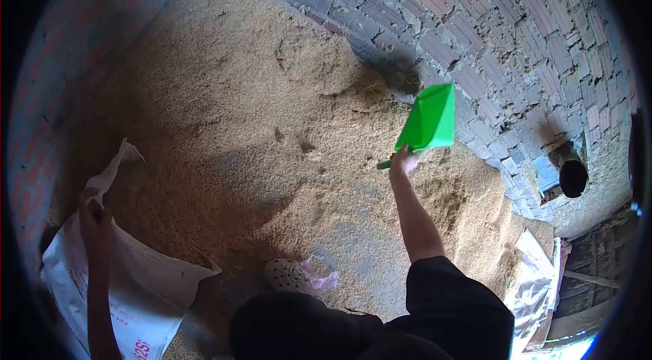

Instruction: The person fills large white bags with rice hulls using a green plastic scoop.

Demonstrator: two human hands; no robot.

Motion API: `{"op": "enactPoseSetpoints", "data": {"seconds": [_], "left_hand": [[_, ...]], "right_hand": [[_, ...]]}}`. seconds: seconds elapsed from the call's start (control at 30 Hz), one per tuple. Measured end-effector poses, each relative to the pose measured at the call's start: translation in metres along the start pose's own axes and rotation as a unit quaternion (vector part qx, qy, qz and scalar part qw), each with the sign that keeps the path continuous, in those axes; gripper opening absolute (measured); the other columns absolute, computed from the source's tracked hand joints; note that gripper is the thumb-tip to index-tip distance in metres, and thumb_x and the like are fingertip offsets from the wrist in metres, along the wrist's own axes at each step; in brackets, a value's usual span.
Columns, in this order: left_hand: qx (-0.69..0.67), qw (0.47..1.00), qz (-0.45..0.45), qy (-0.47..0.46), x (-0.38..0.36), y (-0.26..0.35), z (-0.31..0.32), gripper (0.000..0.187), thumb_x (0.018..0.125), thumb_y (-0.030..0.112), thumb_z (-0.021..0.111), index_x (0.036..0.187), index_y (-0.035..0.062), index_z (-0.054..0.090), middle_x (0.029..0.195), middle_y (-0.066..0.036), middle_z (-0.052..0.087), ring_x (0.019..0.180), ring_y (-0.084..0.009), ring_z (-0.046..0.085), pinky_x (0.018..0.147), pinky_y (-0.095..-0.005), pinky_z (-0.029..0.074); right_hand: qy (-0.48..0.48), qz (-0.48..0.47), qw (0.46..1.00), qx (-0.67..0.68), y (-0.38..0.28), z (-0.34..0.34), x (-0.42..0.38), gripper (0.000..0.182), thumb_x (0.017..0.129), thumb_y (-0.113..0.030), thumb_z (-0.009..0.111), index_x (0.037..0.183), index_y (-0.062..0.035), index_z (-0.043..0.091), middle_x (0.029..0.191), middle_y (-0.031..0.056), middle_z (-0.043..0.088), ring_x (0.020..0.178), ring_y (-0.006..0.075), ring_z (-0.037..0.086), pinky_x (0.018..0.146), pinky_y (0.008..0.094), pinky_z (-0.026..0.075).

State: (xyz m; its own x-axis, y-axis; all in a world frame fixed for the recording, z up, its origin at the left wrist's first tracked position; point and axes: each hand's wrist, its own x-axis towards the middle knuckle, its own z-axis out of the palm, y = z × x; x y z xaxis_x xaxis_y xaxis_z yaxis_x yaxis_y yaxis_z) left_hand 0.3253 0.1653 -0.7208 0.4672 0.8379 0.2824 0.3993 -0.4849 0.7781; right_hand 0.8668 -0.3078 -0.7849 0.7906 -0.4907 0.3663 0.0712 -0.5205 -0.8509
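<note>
In my right hand (405, 160) is the handle of a bright green dustpan (429, 117), raised over the right side of a big heap of tan rice husks (224, 68). The dustpan's pan points up toward the brick wall, and its handle end sticks out left of my fist. On the left, my left hand (94, 219) pinches the top edge of a white woven sack (146, 272) with red print. The sack's mouth hangs partly spread, facing the heap, and one corner of it rises above my fingers.
A curved brick wall (489, 41) bounds the heap, with a dark pipe (572, 173) jutting out at right. A perforated clog (288, 275) stands on the husks beside a scrap of pink plastic (322, 277). White plastic sheeting (533, 272) lies at the lower right.
</note>
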Motion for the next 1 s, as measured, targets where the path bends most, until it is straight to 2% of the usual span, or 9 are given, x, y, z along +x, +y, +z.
{"op": "enactPoseSetpoints", "data": {"seconds": [0.03, 0.07, 0.2, 0.3, 0.33, 0.43, 0.7, 0.9, 1.0], "left_hand": [[-0.007, 1.0, -0.01, -0.008, 0.0, 0.003, 0.0, 0.038, 0.076, -0.009, 0.048, 0.111, 0.0064, 0.045, 0.067, 0.002, 0.028, 0.06, -0.0098, 0.03, 0.057, -0.0238, 0.03], [-0.014, 1.0, -0.02, -0.013, 0.0, 0.004, -0.002, 0.039, 0.076, -0.009, 0.048, 0.112, 0.0067, 0.045, 0.067, 0.001, 0.028, 0.061, -0.01, 0.031, 0.058, -0.0236, 0.03], [-0.02, 0.999, -0.031, -0.017, -0.002, -0.005, -0.006, 0.039, 0.077, -0.009, 0.048, 0.113, 0.0071, 0.044, 0.067, 0.001, 0.028, 0.061, -0.0101, 0.031, 0.058, -0.0235, 0.03], [-0.059, 0.997, -0.042, -0.009, -0.001, -0.003, -0.008, 0.04, 0.077, -0.01, 0.048, 0.113, 0.0073, 0.043, 0.067, 0.001, 0.028, 0.061, -0.0099, 0.031, 0.058, -0.024, 0.03], [-0.054, 0.997, -0.046, -0.011, -0.002, 0.001, -0.008, 0.04, 0.077, -0.01, 0.047, 0.113, 0.0075, 0.043, 0.067, 0.001, 0.028, 0.061, -0.01, 0.031, 0.058, -0.0242, 0.03], [-0.035, 0.998, -0.045, -0.013, -0.003, 0.009, -0.003, 0.04, 0.077, -0.01, 0.047, 0.112, 0.008, 0.043, 0.066, 0.001, 0.028, 0.06, -0.01, 0.031, 0.057, -0.0244, 0.029], [-0.011, 0.999, -0.029, -0.007, -0.003, 0.018, -0.001, 0.041, 0.075, -0.01, 0.047, 0.111, 0.0088, 0.042, 0.065, 0.001, 0.03, 0.06, -0.0094, 0.031, 0.057, -0.0256, 0.031], [-0.033, 0.999, -0.022, 0.0, -0.002, 0.01, -0.004, 0.041, 0.075, -0.01, 0.048, 0.111, 0.0091, 0.043, 0.065, 0.001, 0.03, 0.06, -0.0099, 0.031, 0.057, -0.0261, 0.031], [-0.026, 0.999, -0.041, -0.016, -0.004, 0.018, -0.005, 0.04, 0.075, -0.009, 0.048, 0.111, 0.0088, 0.043, 0.065, 0.0, 0.03, 0.06, -0.0102, 0.032, 0.057, -0.0263, 0.031]], "right_hand": [[-0.026, -0.072, 0.996, -0.045, -0.005, 0.001, -0.003, 0.078, 0.085, -0.026, 0.056, 0.144, -0.0091, 0.008, 0.098, 0.0237, 0.061, 0.08, 0.0344, 0.062, 0.075, 0.0439, 0.052], [-0.054, -0.017, 0.997, -0.052, 0.008, 0.019, 0.003, 0.061, 0.08, -0.023, 0.064, 0.131, -0.0046, 0.036, 0.098, 0.0203, 0.061, 0.084, 0.033, 0.061, 0.074, 0.0451, 0.048], [-0.047, -0.046, 0.99, -0.122, 0.031, 0.05, -0.005, 0.046, 0.078, -0.032, 0.063, 0.112, -0.0043, 0.05, 0.086, 0.0188, 0.063, 0.079, 0.0354, 0.062, 0.07, 0.0441, 0.048], [-0.196, -0.05, 0.976, -0.078, 0.019, 0.03, -0.022, 0.038, 0.078, -0.029, 0.062, 0.105, -0.003, 0.054, 0.08, 0.0175, 0.063, 0.074, 0.0348, 0.062, 0.066, 0.0432, 0.048], [-0.182, -0.145, 0.969, -0.086, 0.021, 0.027, -0.02, 0.035, 0.077, -0.026, 0.059, 0.103, -0.0023, 0.054, 0.078, 0.0173, 0.062, 0.07, 0.0331, 0.062, 0.064, 0.0428, 0.048], [-0.187, -0.084, 0.978, -0.031, 0.014, 0.02, -0.017, 0.035, 0.078, -0.026, 0.059, 0.102, -0.0017, 0.054, 0.077, 0.0178, 0.062, 0.069, 0.033, 0.062, 0.064, 0.0432, 0.048], [-0.16, -0.199, 0.956, -0.141, -0.013, 0.034, -0.019, 0.053, 0.079, -0.029, 0.057, 0.126, -0.0095, 0.041, 0.089, 0.0231, 0.063, 0.081, 0.042, 0.06, 0.071, 0.0493, 0.046], [-0.194, -0.099, 0.958, -0.187, -0.029, 0.031, -0.018, 0.059, 0.076, -0.023, 0.058, 0.131, -0.0158, 0.038, 0.088, 0.0223, 0.063, 0.08, 0.0437, 0.059, 0.072, 0.0489, 0.046], [-0.188, -0.22, 0.944, -0.157, -0.043, 0.024, -0.015, 0.067, 0.077, -0.023, 0.057, 0.138, -0.0205, 0.031, 0.09, 0.0244, 0.062, 0.08, 0.0455, 0.058, 0.072, 0.0501, 0.046]]}}
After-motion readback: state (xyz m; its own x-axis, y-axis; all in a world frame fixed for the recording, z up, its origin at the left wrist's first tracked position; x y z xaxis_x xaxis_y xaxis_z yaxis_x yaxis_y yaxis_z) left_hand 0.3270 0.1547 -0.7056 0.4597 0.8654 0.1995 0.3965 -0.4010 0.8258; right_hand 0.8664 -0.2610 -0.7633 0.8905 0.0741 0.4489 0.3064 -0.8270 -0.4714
